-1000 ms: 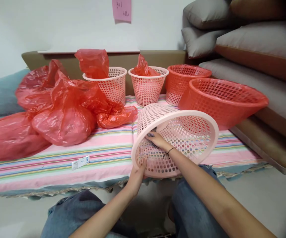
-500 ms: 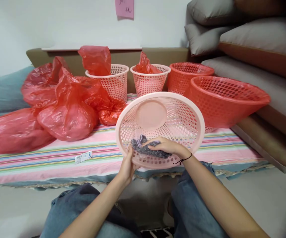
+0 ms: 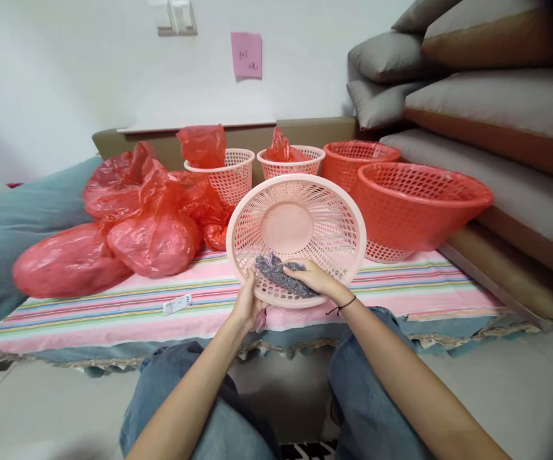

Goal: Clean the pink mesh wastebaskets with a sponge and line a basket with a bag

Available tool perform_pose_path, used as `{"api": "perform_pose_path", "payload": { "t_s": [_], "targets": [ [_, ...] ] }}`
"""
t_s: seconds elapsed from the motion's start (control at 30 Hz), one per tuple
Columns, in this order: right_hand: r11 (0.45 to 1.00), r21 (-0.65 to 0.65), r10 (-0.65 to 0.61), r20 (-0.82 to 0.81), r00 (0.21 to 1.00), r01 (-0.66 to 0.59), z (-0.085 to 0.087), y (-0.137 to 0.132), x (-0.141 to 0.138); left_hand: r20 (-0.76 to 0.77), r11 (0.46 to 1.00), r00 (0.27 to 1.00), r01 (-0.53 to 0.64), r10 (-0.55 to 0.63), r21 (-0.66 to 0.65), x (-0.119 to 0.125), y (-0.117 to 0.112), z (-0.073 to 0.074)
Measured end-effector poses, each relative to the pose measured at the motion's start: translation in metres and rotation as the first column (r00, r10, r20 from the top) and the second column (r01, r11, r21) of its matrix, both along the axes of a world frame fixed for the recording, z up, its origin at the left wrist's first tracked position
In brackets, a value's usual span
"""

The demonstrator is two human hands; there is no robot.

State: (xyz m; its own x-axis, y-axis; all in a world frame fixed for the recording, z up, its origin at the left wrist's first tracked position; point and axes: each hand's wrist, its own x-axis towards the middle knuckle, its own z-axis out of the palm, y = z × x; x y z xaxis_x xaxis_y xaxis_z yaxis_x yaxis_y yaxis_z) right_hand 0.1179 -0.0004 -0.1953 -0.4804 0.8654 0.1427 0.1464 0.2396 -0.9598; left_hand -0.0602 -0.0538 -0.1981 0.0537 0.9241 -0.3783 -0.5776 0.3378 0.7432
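Note:
A pale pink perforated plastic basket is tilted with its open mouth toward me. My left hand grips its lower left rim, thumb on the inside and fingers underneath. In my right hand is a dark grey cloth with a bit of lilac, pressed against the inner wall just above the lower rim. The palm side of that hand is hidden by the cloth and its own back.
Behind stand two pale pink baskets holding red plastic bags, and red-lined baskets on the right. Filled red plastic bags lie left. A small white packet rests on the striped cloth. Cushions are stacked right.
The view has tilted up and shifted. The basket's mouth now faces me more squarely. My right hand and the cloth have slid slightly along the lower inner wall; my left hand keeps the rim.

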Motion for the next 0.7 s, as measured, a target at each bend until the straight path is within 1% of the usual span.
{"api": "perform_pose_path", "payload": {
  "t_s": [0.07, 0.17, 0.3, 0.4, 0.53, 0.7],
  "targets": [
    [0.999, 0.045, -0.026, -0.004, 1.000, 0.026, 0.005, -0.010, -0.001, -0.012, 1.000, 1.000, -0.012, 0.012, 0.027, 0.000, -0.006, 0.009],
    [0.996, 0.078, -0.039, -0.017, 0.999, 0.040, 0.018, -0.025, 0.003, -0.025, 0.998, 0.999, -0.026, 0.027, 0.060, 0.005, -0.021, 0.026],
    [0.999, 0.046, -0.004, -0.039, 0.999, 0.005, 0.040, -0.044, 0.013, -0.045, 0.996, 0.999, -0.019, 0.023, 0.086, 0.012, -0.046, 0.050],
    [0.999, 0.045, 0.006, -0.059, 0.998, -0.003, 0.054, -0.054, 0.015, -0.073, 0.994, 0.997, -0.006, 0.014, 0.105, 0.013, -0.058, 0.066],
    [0.996, 0.092, -0.003, -0.070, 0.998, 0.009, 0.071, -0.062, 0.010, -0.098, 0.988, 0.995, 0.013, 0.002, 0.151, 0.008, -0.063, 0.083],
    [0.989, 0.150, 0.016, -0.027, 0.999, -0.012, 0.094, -0.063, 0.006, -0.080, 0.981, 0.997, 0.026, -0.011, 0.193, 0.003, -0.062, 0.095]
  ]
}}
